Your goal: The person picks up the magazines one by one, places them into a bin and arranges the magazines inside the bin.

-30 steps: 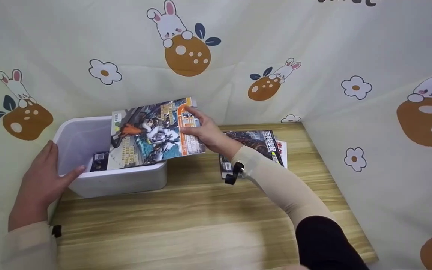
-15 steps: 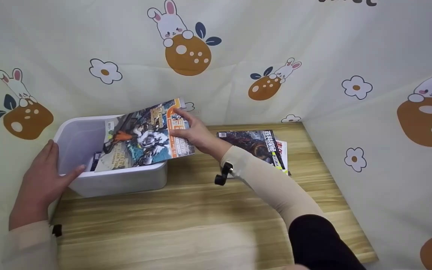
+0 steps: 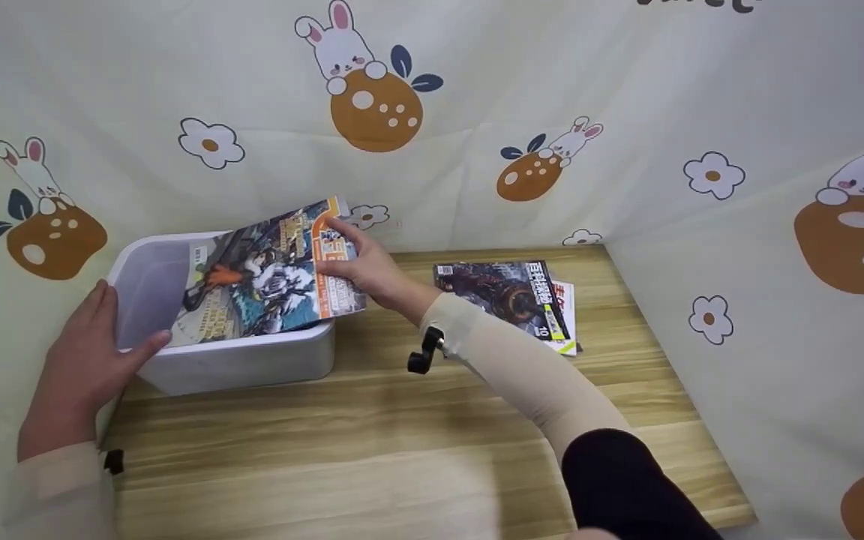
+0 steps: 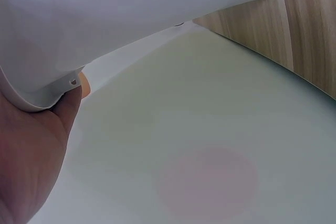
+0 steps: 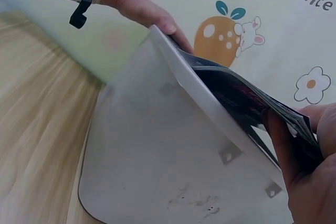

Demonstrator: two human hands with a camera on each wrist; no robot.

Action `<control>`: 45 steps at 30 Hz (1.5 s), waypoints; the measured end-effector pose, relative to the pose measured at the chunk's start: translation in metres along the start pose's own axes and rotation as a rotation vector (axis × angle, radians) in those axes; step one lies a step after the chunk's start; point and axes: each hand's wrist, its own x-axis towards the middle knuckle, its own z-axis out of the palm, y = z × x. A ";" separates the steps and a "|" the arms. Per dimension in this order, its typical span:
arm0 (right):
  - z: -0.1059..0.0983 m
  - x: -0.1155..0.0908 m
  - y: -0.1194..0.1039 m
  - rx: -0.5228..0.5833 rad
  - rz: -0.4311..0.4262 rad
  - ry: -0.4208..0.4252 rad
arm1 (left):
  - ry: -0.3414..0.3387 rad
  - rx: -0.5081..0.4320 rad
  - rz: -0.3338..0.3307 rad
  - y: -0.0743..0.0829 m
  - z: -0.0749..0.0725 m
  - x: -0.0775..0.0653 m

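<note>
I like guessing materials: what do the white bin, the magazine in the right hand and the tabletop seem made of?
White bin: probably plastic, smooth with faint sheen, judging by its rounded, moulded-looking corners.
Magazine: paper, with a printed, perhaps glossy cover; layered page edges show in the right wrist view.
Tabletop: wood or wood-look laminate, streaky grain, soft shine; can't tell which.

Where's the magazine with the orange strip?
Left of centre in the head view, the magazine is gripped by the right hand over the white bin.
</note>
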 end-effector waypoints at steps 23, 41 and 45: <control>0.032 0.004 -0.007 -0.256 -0.066 0.032 | -0.003 0.004 -0.003 0.002 -0.001 0.004; 0.065 0.006 -0.012 -0.214 0.014 0.124 | -0.008 0.003 -0.009 -0.001 -0.001 0.003; 0.068 0.006 -0.014 -0.195 0.007 0.100 | -0.002 0.005 0.001 0.000 -0.001 0.002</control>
